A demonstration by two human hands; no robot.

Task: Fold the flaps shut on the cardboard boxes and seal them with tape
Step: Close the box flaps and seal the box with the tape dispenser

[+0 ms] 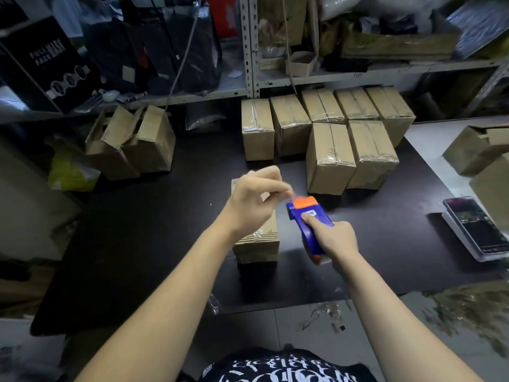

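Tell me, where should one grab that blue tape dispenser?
Wrap the blue body of the dispenser from its near end, as the right hand does; the orange cutter at the far end is likely sharp.

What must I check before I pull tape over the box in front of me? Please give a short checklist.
1. The right hand grips the tape dispenser: ok.
2. The left hand pinches the tape end at the orange cutter: cannot tell, blurred.
3. Flaps of the box folded shut: cannot tell, the left hand covers most of the top.
4. The box rests flat on the table: ok.
5. The phone lies apart from the box: ok.
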